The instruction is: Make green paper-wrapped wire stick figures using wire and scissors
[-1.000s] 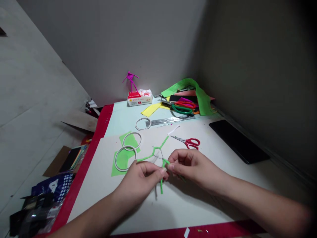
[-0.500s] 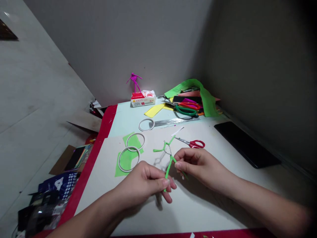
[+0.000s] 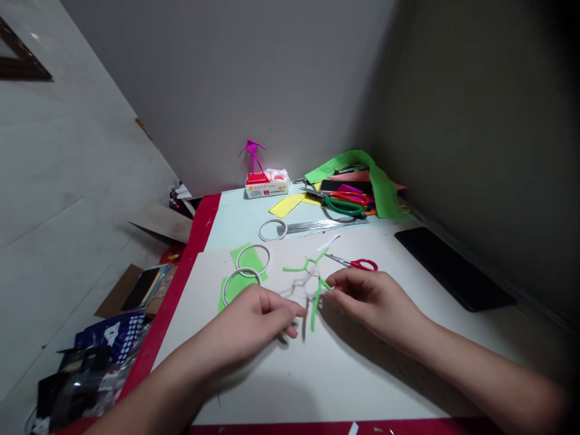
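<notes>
A stick figure of twisted wire [image 3: 316, 271], its arms and legs wrapped in green crepe paper, is held above the table. My right hand [image 3: 369, 296] pinches one of its green legs between thumb and fingers. The other leg hangs free. Just left of that leg is my left hand [image 3: 267, 317], its fingers loosely bent and apart from the figure, with nothing visible in them. Small scissors with red handles [image 3: 362, 264] lie beyond my right hand. Two rolls of white tape [image 3: 252, 246] rest on green paper pieces [image 3: 235, 289] near my left hand.
A pink figure [image 3: 252, 148] stands on a small box [image 3: 267, 186] at the back. Thin wires [image 3: 312, 226] lie beside another tape roll [image 3: 272, 239]. Green-handled scissors [image 3: 344, 207] and coloured paper strips [image 3: 385, 190] are piled behind. A black phone-like slab [image 3: 453, 266] lies right.
My left hand has let go of the green leg and drawn back slightly left. My right hand still pinches the other leg. The view has shifted a little.
</notes>
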Motion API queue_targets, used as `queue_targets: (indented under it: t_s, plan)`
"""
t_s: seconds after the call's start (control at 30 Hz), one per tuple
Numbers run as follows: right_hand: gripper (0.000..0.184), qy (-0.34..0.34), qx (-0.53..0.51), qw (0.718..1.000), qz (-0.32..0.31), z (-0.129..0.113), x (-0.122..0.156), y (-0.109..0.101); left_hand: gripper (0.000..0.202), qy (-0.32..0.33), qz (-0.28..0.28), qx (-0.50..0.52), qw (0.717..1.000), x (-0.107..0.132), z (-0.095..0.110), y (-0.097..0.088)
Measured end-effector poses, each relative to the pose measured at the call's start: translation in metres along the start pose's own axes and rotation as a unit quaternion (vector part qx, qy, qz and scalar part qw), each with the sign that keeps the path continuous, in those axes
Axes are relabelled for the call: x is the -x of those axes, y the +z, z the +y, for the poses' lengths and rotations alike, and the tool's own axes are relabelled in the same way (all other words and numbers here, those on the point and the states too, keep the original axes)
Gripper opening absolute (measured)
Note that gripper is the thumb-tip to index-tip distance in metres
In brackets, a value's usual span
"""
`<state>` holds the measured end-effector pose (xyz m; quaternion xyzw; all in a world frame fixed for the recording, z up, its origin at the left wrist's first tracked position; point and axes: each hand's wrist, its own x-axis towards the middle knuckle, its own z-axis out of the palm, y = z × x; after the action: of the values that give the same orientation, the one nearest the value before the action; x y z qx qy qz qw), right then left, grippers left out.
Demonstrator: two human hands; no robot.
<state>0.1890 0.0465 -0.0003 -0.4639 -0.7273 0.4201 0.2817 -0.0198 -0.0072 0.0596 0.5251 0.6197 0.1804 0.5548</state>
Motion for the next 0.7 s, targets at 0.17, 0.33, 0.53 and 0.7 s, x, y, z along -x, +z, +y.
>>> queue_targets:
  t_s: [0.17, 0.33, 0.53, 0.7]
  plan:
    - [0.02, -0.022, 0.094, 0.995, -0.034, 0.002, 0.005, 0.006, 0.024, 0.046, 0.103, -0.065, 0.991, 0.011, 0.0, -0.026]
    - [0.022, -0.079, 0.287, 0.954, -0.042, -0.006, 0.015, 0.011, 0.022, 0.115, 0.334, -0.126, 0.927, -0.009, -0.033, -0.071]
    - [0.021, -0.221, 0.286, 0.93, -0.072, -0.04, 0.016, 0.017, 0.027, 0.12, 0.41, -0.197, 0.882, -0.034, -0.083, -0.103]
    - [0.014, -0.352, 0.323, 0.862, -0.167, -0.071, 0.004, 0.066, 0.034, 0.103, 0.412, -0.238, 0.874, -0.041, -0.098, -0.104]
